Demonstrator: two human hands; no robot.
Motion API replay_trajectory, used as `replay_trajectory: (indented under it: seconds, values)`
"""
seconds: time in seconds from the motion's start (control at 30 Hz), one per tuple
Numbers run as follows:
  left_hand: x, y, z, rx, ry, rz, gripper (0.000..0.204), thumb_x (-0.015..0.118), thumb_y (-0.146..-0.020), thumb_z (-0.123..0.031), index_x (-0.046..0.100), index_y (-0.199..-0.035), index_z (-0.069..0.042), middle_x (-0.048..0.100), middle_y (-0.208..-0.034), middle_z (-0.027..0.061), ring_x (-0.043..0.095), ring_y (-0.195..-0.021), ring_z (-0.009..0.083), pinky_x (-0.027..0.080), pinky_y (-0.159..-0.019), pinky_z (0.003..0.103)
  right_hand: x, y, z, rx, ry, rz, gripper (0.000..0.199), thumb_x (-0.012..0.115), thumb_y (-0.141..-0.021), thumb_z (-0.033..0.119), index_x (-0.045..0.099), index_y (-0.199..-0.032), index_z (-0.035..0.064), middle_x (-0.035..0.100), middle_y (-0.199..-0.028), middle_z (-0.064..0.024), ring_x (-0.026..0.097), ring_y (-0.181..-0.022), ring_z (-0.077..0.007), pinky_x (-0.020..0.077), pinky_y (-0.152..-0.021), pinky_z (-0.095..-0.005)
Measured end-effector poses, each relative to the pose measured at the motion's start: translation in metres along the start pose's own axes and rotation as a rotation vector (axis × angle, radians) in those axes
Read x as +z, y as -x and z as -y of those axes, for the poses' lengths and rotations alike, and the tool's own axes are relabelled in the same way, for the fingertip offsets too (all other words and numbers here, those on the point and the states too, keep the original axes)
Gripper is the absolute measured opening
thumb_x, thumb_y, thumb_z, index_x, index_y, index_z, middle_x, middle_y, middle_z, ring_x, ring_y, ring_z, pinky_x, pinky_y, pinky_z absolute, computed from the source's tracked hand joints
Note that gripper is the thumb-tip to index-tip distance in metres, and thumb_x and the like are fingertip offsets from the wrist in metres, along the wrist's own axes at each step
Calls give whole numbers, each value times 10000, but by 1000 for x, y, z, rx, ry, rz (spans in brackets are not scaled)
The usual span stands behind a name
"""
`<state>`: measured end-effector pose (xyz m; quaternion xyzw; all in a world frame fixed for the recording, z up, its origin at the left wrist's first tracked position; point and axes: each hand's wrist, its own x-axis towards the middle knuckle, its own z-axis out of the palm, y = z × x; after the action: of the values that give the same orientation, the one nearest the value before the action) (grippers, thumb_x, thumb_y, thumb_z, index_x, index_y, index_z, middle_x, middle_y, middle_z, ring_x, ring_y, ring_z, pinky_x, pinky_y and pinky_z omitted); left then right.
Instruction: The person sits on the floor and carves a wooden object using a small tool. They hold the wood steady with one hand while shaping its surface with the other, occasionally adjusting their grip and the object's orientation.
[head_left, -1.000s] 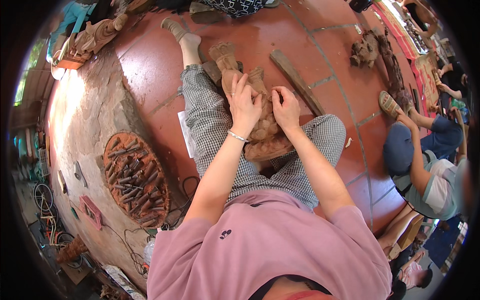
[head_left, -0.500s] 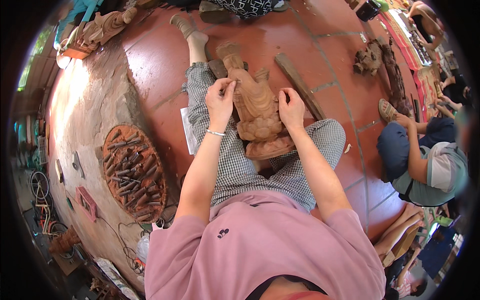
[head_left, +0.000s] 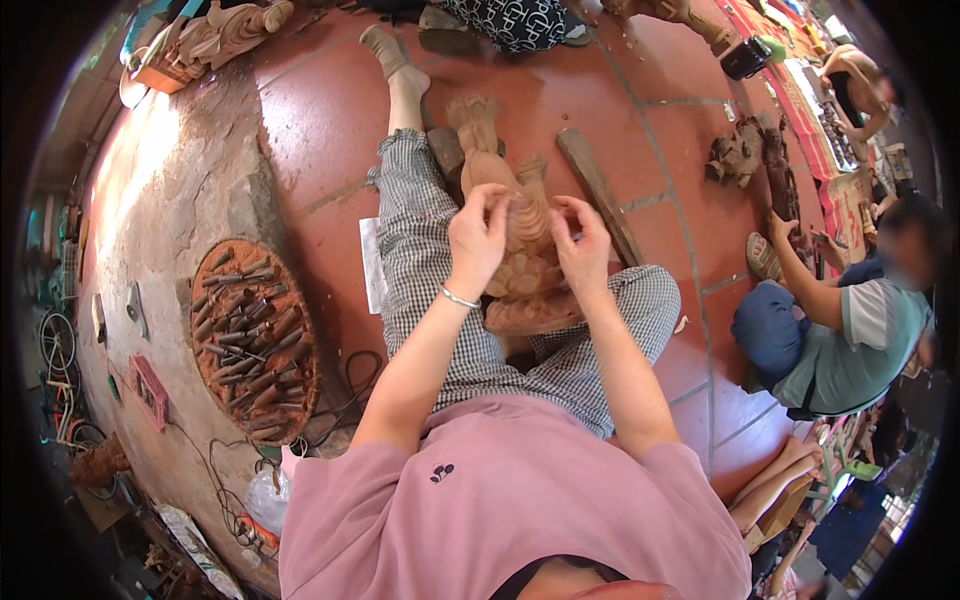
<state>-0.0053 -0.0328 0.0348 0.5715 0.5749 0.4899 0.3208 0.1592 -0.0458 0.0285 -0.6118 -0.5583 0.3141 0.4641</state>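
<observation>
- The wooden carving (head_left: pixel 515 235) lay along the lap at 12 o'clock, braced on the checked trousers (head_left: pixel 420 250).
- The left hand (head_left: pixel 478 240) and right hand (head_left: pixel 582 245) clasped its sides, steadying it.
- A tray of chisels (head_left: pixel 252 340) sat within reach at 9 o'clock.

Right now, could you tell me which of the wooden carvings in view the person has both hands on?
It is the reddish-brown carving lying across the lap, with the left hand and right hand on it. The carvings at top left and beside the co-worker lie untouched.
</observation>
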Motion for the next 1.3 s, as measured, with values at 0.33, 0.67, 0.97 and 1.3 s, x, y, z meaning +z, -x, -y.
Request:
replay_trajectory:
  seconds: [0.33,0.67,0.97,1.3]
  values:
    - [0,5,-5,-146,326,138,140,643,-982,-87,608,-1100,-21,726,-870,56,691,-767,108,535,-628,246,-12,-7,25,404,-742,274,383,656,-947,48,551,-1308,-25,686,-957,-48,649,-837,-112,546,-721,-249]
    - [-14,20,-20,-180,541,273,247,686,-912,36,616,-1148,29,666,-1124,74,666,-1025,136,547,-941,263,-17,-2,44,353,-722,235,400,601,-910,-53,563,-1307,-25,687,-1007,-66,660,-900,-122,570,-808,-272]
    - [-16,16,-20,-172,643,180,151,671,-941,-38,651,-1072,34,706,-929,39,658,-847,85,545,-769,234,-7,13,38,249,-631,272,238,654,-937,10,629,-1174,6,659,-904,-19,621,-810,-83,532,-744,-235]
    - [-9,18,-31,-5,345,134,232,722,-876,-45,677,-1102,-16,699,-848,84,675,-769,148,540,-686,277,-9,9,24,175,-364,180,285,609,-1027,254,653,-923,-8,588,-766,21,543,-693,-62,467,-637,-237]
